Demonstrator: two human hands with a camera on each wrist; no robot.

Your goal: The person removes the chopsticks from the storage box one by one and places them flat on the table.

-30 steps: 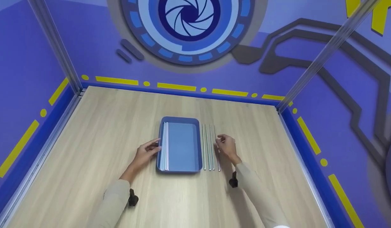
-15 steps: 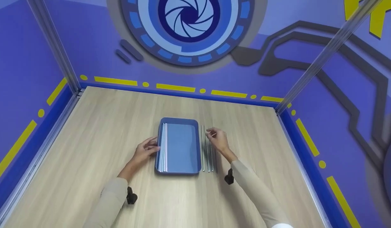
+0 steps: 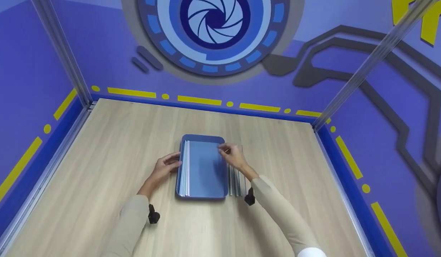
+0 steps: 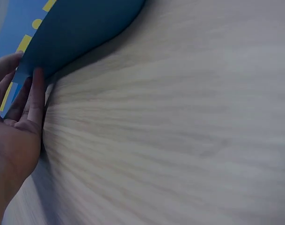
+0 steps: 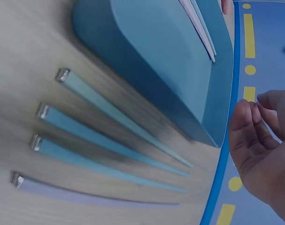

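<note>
A blue tray (image 3: 206, 178) (image 4: 86, 33) (image 5: 147, 75) holds several thin sticks (image 3: 186, 167) (image 5: 198, 26) along its left side. My left hand (image 3: 161, 173) (image 4: 16, 140) touches the tray's left wall with fairly straight fingers. Over the tray's upper right edge hovers my right hand (image 3: 234, 157) (image 5: 261, 145), its fingers loosely bent and nothing visible in them. On the table right of the tray lie a pale green stick (image 5: 102, 103), two light blue sticks (image 5: 93, 133) (image 5: 88, 164) and a lilac stick (image 5: 86, 194), each with a silvery end; the head view shows their upper parts partly covered by my right hand.
The wooden table (image 3: 127, 142) extends around the tray. Blue-purple panels (image 3: 110, 53) with yellow marks stand behind it and at both sides, with metal posts (image 3: 65, 53) at the corners. A black device hangs at each wrist.
My right hand has moved left from beside the rightmost stick, across the sticks, to the tray's right edge. The left hand has stayed at the tray's left wall.
</note>
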